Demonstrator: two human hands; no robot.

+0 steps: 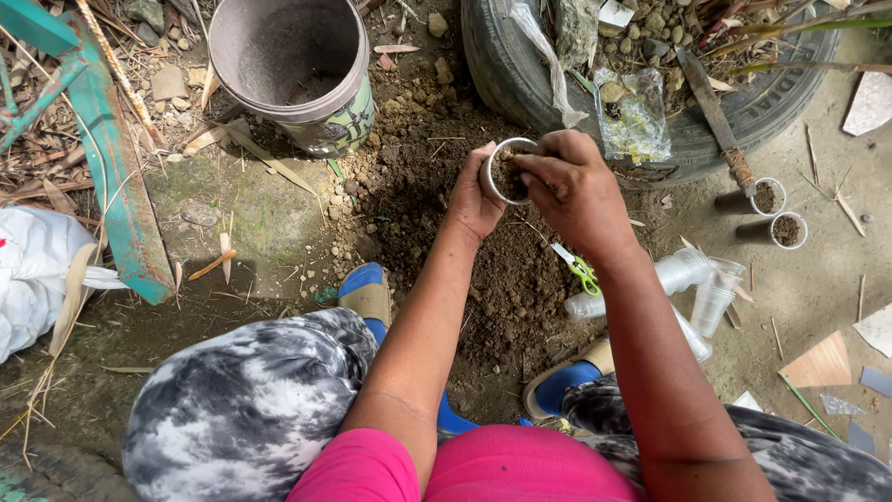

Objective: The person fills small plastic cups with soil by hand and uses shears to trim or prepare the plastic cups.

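Note:
My left hand (472,200) grips a small clear plastic cup (497,160) tilted toward me, part full of dark soil. My right hand (576,186) is over the cup's mouth with its fingertips pressed into the soil inside. Both hands hover above a heap of loose brown soil (506,279) on the ground between my feet. Green-handled scissors (581,271) lie on the soil just under my right wrist.
Two soil-filled cups (776,212) stand at the right beside a knife (715,116) leaning on an old tyre (520,74). Empty clear cups (697,288) lie right of my arm. A grey bucket (293,65) stands at upper left, a green board (111,167) at left.

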